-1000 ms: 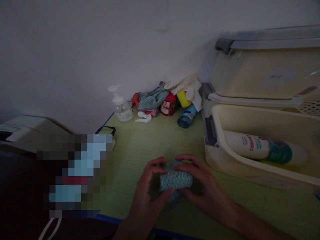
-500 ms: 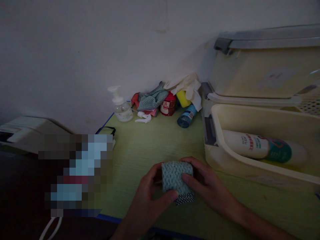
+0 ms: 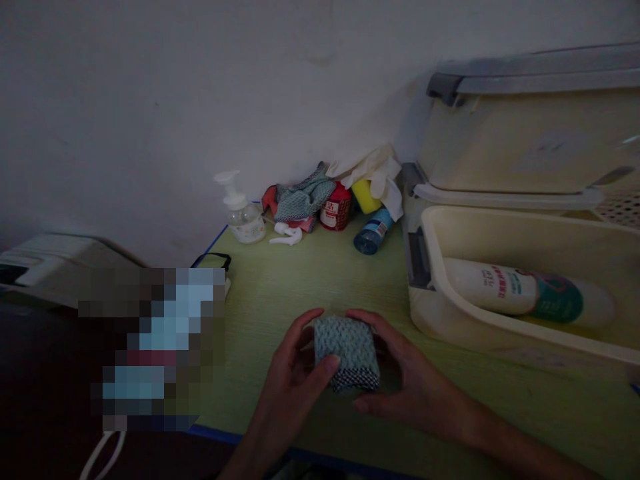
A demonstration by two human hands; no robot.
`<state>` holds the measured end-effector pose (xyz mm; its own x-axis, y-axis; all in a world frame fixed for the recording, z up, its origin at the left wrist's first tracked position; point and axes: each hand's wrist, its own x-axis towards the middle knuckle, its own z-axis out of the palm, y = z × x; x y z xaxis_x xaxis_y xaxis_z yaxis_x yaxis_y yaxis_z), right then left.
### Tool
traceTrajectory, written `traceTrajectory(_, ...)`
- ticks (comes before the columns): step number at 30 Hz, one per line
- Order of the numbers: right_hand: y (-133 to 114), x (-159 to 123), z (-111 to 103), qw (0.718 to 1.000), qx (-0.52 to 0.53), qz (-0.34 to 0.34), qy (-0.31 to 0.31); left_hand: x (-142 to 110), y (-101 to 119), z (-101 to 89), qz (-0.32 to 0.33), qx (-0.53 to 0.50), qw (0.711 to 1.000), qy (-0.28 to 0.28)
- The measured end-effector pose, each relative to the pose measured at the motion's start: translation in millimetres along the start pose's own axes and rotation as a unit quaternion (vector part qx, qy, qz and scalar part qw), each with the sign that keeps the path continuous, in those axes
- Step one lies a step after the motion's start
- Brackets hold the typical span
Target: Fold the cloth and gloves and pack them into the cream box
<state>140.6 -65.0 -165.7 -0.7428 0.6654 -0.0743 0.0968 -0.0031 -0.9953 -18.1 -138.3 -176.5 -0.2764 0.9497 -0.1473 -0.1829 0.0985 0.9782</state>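
Note:
A folded blue-green cleaning cloth [image 3: 345,343] with a black-and-white checked edge is between my hands, above the near part of the table. My left hand [image 3: 295,380] grips it from the left, thumb pressed on its front face. From the right, my right hand [image 3: 410,380] curves round it, with fingers at its top and back edge. Its thumb stands off the cloth, just below the lower right corner. The cloth hides part of the fingers of both hands.
An open cream bin [image 3: 500,340] with a raised lid [image 3: 510,140] stands right, a white bottle [image 3: 500,287] lying inside. By the wall are a pump bottle [image 3: 245,220], white spray head [image 3: 286,233], cloths [image 3: 305,200], red container [image 3: 335,210], yellow sponge [image 3: 367,197], gloves [image 3: 385,173] and blue bottle [image 3: 373,233].
The cloth has shifted slightly left and up with my hands. My right thumb has come off its front face and moved down to the lower right.

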Motion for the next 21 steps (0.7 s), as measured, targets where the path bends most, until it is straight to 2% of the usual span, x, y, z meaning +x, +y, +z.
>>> traceTrajectory(4, 0.8, 1.5, 0.4, 0.999, -0.04, -0.02, 0.023, -2.0, -1.1, -0.5, 0.025, -0.016, 1.0, -0.005)
traceTrajectory(9, 3.4, 2.2, -0.6, 1.0, -0.005, -0.02, 0.019, -6.3, 0.2, 1.4, 0.008, -0.067, 0.996, -0.055)
traceTrajectory(17, 1.2, 3.0, -1.7, 1.0, 0.018, 0.007, 0.012, -5.0, -1.3, -1.0, 0.025, 0.048, 0.998, -0.044)
traceTrajectory(21, 4.9, 4.3, -1.5, 0.992, 0.123, 0.012, -0.028, -4.2, 0.0, -0.9, 0.008, 0.046, 0.998, -0.04)
